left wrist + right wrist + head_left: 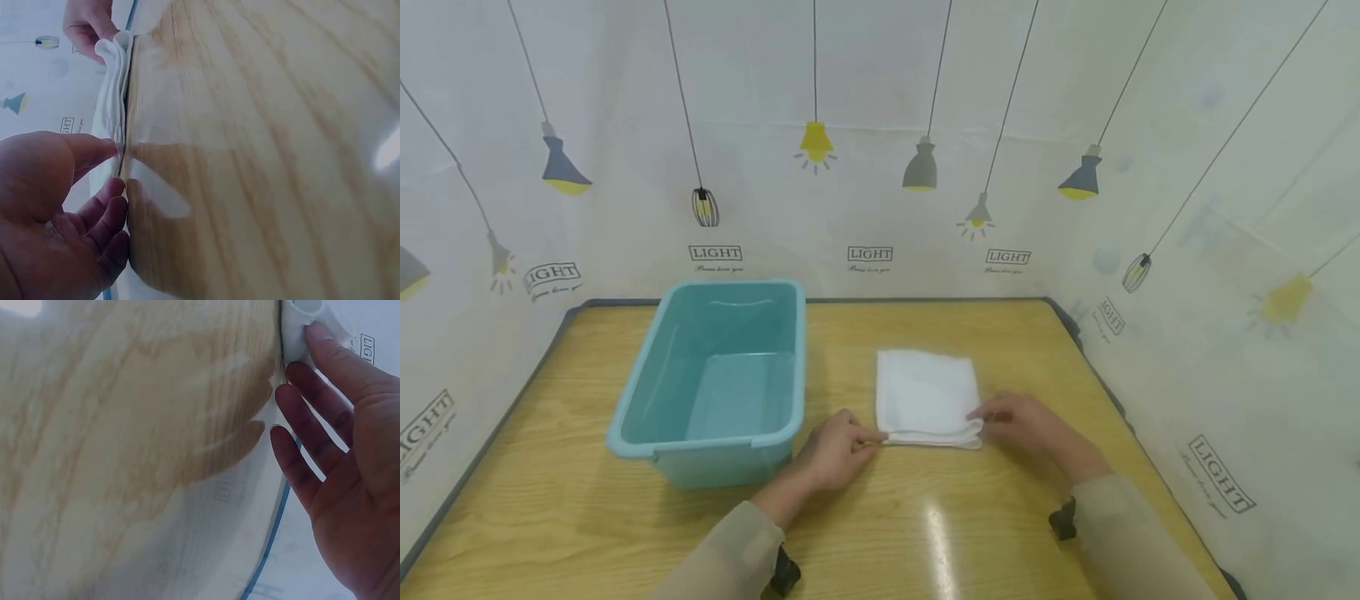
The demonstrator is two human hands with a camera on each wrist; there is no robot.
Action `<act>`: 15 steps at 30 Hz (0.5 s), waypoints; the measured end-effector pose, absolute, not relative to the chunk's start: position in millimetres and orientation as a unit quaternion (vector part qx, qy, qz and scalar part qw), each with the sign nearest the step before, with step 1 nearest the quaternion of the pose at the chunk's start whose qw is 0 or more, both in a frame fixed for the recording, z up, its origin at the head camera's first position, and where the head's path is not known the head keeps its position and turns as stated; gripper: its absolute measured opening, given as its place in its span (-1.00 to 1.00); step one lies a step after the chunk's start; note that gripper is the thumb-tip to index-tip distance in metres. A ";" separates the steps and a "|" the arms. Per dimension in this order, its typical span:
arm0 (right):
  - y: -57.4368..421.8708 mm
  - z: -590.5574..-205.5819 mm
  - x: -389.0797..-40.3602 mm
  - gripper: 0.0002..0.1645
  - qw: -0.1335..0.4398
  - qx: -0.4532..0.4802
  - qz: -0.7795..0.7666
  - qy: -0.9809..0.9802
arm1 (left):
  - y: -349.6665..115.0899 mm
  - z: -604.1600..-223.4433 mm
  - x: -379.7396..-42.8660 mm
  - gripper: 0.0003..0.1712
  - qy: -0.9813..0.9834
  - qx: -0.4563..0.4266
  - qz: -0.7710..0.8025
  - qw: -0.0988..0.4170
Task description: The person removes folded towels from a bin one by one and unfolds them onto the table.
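Observation:
A white cloth (927, 392), folded into a rough square with layered edges, lies on the wooden table to the right of the basin. My left hand (838, 450) pinches its near left corner between thumb and index finger. In the left wrist view, the left thumb (94, 147) is at the cloth's stacked folds (115, 81), and the other fingers bend loosely below. At the near right corner, my right hand (1030, 429) pinches the edge. The right wrist view shows the right thumb (331, 347) on a rolled fold (297, 331); the index finger is hidden behind it.
An empty light-blue plastic basin (703, 450) stands left of the cloth, close beside my left hand. The wooden table (880, 525) runs back to a wall covering (865, 208) printed with hanging lamps, which also encloses both sides.

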State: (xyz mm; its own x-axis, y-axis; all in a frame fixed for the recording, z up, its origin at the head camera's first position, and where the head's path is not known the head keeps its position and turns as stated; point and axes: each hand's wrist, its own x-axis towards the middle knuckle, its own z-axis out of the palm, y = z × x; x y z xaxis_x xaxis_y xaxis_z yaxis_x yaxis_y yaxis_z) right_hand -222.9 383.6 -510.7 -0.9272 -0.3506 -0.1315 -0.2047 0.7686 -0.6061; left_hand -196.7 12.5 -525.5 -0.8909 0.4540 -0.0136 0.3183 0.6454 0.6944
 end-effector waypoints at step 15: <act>385.3 -512.0 -237.0 -0.65 0.088 -0.103 -0.351 0.926 | 10.5 -527.7 -198.6 -0.69 0.901 0.235 0.356 0.082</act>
State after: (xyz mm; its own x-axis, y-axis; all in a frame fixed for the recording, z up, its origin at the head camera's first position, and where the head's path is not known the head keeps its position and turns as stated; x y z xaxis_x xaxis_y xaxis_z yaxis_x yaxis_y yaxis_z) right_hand -237.0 385.3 -512.0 -0.9632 -0.2531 -0.0910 -0.1292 0.7322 -0.6687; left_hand -198.6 10.5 -527.7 -0.8757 0.4824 0.0196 0.3653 0.6355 0.6802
